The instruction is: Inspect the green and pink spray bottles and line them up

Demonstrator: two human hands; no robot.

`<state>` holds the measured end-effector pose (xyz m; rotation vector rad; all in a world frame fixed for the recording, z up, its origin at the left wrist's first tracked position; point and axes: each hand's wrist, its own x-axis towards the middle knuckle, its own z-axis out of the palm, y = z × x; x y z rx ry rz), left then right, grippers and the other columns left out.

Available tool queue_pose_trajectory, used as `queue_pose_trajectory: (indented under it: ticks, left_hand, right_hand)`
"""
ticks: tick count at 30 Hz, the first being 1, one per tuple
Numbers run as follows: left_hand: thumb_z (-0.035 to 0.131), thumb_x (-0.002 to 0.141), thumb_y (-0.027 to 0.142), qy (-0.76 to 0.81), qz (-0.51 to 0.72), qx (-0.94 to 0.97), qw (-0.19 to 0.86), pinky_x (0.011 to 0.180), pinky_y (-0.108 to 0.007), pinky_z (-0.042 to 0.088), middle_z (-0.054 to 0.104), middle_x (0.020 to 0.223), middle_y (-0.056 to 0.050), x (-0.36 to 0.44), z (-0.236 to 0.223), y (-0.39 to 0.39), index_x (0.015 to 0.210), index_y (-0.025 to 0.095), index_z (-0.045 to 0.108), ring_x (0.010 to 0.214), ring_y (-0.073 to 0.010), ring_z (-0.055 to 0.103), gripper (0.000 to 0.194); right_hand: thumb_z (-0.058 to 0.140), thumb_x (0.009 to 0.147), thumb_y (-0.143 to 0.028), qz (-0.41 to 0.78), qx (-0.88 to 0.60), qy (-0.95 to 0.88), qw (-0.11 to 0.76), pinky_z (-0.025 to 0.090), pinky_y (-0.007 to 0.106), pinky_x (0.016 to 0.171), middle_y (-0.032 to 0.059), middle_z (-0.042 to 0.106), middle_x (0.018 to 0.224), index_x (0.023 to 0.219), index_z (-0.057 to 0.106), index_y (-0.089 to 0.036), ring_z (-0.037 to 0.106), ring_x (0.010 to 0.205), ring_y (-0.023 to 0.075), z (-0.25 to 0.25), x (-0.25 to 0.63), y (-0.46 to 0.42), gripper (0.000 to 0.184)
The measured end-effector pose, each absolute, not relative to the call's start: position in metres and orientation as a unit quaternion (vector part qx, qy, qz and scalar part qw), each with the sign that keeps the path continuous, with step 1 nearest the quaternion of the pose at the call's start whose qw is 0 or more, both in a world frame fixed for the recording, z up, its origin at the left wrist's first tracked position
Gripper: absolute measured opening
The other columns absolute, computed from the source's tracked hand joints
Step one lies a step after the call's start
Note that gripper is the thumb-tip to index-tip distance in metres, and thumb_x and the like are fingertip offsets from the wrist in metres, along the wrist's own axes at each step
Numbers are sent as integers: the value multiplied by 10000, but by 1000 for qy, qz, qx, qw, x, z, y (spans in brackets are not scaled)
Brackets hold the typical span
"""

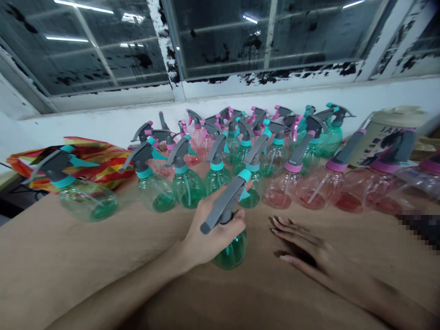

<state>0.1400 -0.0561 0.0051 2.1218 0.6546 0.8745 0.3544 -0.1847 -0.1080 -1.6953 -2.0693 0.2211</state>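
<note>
My left hand (209,229) is wrapped round the neck of a green spray bottle (232,252) with a grey and turquoise trigger head. That bottle is near the middle of the table, in front of the front row. My right hand (309,247) rests on the tabletop to the right of it, fingers stretched out and holding nothing. Just beyond my hands, green spray bottles (187,190) stand at the left and middle of the front row. Pink spray bottles (280,188) continue the row to the right.
Several more pink and green spray bottles crowd behind the front row, against the white wall (113,123). A red and yellow patterned bag (110,158) lies at the left. A large cream container (381,133) stands at the back right. Windows (275,36) are above the wooden table (137,243).
</note>
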Motion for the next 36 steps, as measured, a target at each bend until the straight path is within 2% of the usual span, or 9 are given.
queue_pose_trajectory:
  ticks: [3, 8, 14, 19, 22, 28, 36]
  left_hand:
    - [489, 708, 120, 270, 328, 824, 374, 467, -226, 335, 400, 640, 68, 140, 3, -56, 876, 220, 544, 488, -93, 322, 203]
    - [509, 702, 154, 301, 309, 826, 362, 460, -230, 352, 391, 558, 79, 139, 1, -56, 905, 236, 542, 476, -113, 359, 221]
    - [488, 734, 184, 249, 318, 833, 378, 492, -250, 423, 595, 811, 17, 139, 7, -55, 1033, 234, 578, 470, -101, 420, 317]
    - [495, 760, 219, 253, 306, 830, 390, 526, -249, 455, 590, 720, 6, 138, 9, -53, 982, 203, 573, 520, -124, 490, 236]
    - [492, 773, 232, 253, 306, 836, 378, 608, -264, 481, 601, 723, 6, 138, 11, -53, 934, 219, 584, 605, -143, 553, 185]
    - [505, 788, 268, 243, 309, 823, 410, 591, -266, 489, 618, 778, -18, 136, 13, -54, 796, 214, 538, 671, -161, 588, 63]
    - [520, 786, 253, 264, 302, 828, 391, 519, -255, 453, 546, 611, 38, 136, 9, -54, 940, 227, 587, 501, -129, 492, 170]
  right_hand:
    - [489, 890, -365, 83, -615, -750, 230, 344, 429, 1067, 33, 411, 1428, 1380, 375, -252, 345, 1314, 214, -109, 355, -185, 516]
    - [484, 892, -372, 67, -611, -756, 225, 341, 418, 1070, 42, 409, 1428, 1362, 404, -226, 351, 1311, 208, -108, 355, -185, 498]
    - [466, 900, -380, 64, -614, -757, 212, 343, 420, 1069, 33, 402, 1431, 1377, 380, -231, 329, 1322, 204, -110, 355, -184, 506]
    - [478, 896, -376, 55, -610, -759, 222, 341, 429, 1067, 38, 405, 1427, 1381, 375, -230, 352, 1309, 210, -110, 355, -184, 516]
    - [478, 896, -376, 64, -610, -757, 224, 334, 431, 1072, 32, 404, 1427, 1385, 366, -238, 349, 1310, 210, -110, 354, -184, 520]
    - [488, 890, -369, 86, -615, -748, 235, 330, 445, 1073, 12, 399, 1430, 1391, 348, -279, 341, 1313, 225, -111, 354, -185, 528]
    - [487, 888, -387, 65, -609, -756, 230, 349, 445, 1057, 35, 420, 1415, 1385, 367, -243, 370, 1295, 230, -105, 353, -184, 532]
